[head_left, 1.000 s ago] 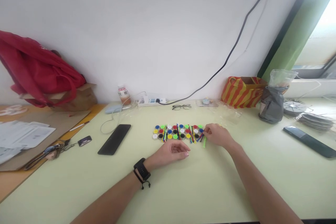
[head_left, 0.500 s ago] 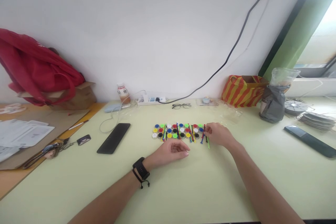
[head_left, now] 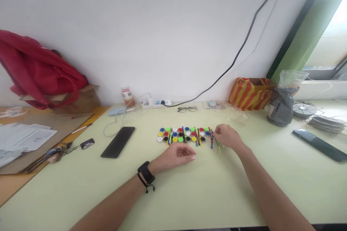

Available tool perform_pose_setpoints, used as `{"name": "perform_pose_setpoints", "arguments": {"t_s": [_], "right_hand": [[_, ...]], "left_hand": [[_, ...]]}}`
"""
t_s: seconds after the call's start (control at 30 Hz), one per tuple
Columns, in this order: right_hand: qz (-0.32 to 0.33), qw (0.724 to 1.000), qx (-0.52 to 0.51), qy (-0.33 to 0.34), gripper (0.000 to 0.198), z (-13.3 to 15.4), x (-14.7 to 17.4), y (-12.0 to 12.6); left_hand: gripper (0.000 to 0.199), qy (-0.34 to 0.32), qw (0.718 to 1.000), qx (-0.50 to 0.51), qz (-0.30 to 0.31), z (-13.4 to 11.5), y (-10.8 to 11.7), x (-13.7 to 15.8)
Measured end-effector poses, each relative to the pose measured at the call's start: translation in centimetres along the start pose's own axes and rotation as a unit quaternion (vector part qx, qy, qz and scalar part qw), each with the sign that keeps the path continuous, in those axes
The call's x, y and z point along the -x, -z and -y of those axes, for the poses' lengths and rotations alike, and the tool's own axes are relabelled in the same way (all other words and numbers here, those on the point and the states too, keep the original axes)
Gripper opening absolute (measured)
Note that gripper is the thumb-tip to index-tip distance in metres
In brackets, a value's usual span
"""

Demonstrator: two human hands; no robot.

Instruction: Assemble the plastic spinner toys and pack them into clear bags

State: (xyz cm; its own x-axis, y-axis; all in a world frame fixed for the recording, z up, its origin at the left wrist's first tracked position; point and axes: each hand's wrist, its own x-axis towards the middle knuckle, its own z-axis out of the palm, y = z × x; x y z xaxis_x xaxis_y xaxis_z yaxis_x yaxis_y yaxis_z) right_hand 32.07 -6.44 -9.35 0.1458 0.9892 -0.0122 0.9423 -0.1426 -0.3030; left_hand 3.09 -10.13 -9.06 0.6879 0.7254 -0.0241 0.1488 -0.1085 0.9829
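"Right hand point(head_left: 226, 138) has edged rightward, away from the caps point(head_left: 194, 139), and the green stick point(head_left: 219, 147) has swung out with it."

"What does that change?"

"Sticks at the row's right end lie more spread out; a blue stick point(head_left: 211, 143) is now clear of the fingers, just beside the last caps."

"Is anything gripped?"

"Thumb and fingertips are drawn nearly together by the green stick, but I can't tell whether they pinch it."

"And the left hand point(head_left: 177, 156)?"

"It hasn't moved much: loosely curled, thumb apart from the fingers, holding nothing, low over the tabletop point(head_left: 195, 198) in front of the caps. Both forearms reach forward, angling inward."
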Motion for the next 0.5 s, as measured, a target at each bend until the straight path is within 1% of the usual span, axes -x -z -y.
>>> {"name": "perform_pose_setpoints", "arguments": {"t_s": [0.27, 0.5], "right_hand": [[-0.007, 1.0, -0.009, -0.02, 0.011, 0.17, 0.03, -0.56], [-0.042, 0.994, -0.092, -0.045, 0.013, -0.18, -0.32, 0.08]], "left_hand": [[0.035, 0.003, 1.0, -0.004, 0.004, 0.15, 0.03, 0.02], [0.033, 0.0, 1.0, -0.001, 0.008, 0.19, 0.0, 0.03]]}}
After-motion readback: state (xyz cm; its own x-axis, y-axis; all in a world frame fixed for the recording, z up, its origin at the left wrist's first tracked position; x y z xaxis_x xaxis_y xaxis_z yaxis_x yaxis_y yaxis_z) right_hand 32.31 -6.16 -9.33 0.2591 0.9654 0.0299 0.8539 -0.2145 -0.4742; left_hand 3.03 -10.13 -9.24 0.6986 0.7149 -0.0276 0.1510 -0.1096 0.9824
